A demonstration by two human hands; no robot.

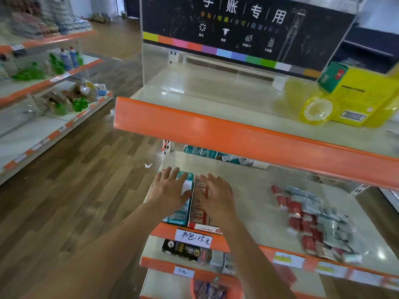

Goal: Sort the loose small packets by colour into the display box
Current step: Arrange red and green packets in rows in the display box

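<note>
Both hands flat, fingers spread, side by side at centre frame: left hand point(169, 189) on the teal box point(180, 213), right hand point(216, 196) on the red box point(199, 214), gripping nothing. Loose packets point(311, 219), red and grey-blue, heaped lower right on same shelf point(248, 190), well apart from hands

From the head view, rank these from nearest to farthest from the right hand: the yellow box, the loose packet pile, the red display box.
1. Red display box, directly under the right hand.
2. Loose packet pile, same shelf, to its right.
3. Yellow box, upper shelf, far right.
</note>
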